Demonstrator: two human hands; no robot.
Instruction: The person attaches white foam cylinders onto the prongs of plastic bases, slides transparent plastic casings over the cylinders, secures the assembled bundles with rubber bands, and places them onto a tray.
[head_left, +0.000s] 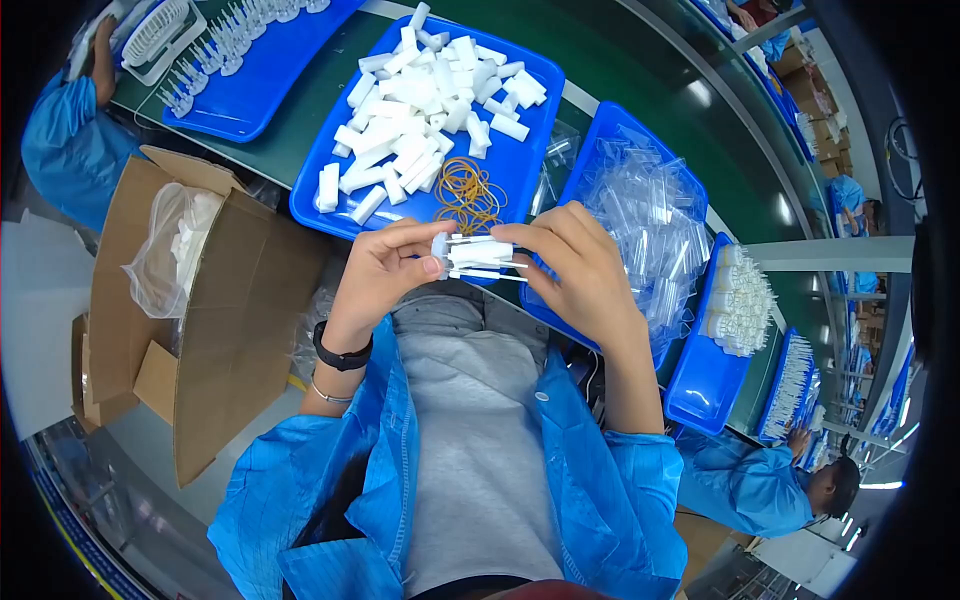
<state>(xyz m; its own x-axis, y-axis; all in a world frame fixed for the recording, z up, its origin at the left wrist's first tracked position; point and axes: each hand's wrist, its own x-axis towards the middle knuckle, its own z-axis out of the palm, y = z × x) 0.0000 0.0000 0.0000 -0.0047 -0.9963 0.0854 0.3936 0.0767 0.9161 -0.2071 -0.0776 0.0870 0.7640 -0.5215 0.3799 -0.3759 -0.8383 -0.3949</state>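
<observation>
Just in front of my body, a small white part with thin prongs (488,274) lies on its side between my hands. A white foam block (482,252) sits among its prongs. My left hand (382,265) is closed, pinching the round pale base between thumb and fingers. At the other end, the fingertips of my right hand (582,268) close around the prong tips; whether they also press the foam is hard to tell. Right behind the hands stands a blue tray (305,190) with a heap of white foam blocks (425,105) and tan rubber bands (465,195).
To the right, another blue tray (603,118) bears clear plastic sleeves (645,215). Beyond it, a blue bin (700,390) holds pronged white parts. An open cardboard box (245,330) stands at my left. Co-workers in blue sit left (75,155) and right (750,487).
</observation>
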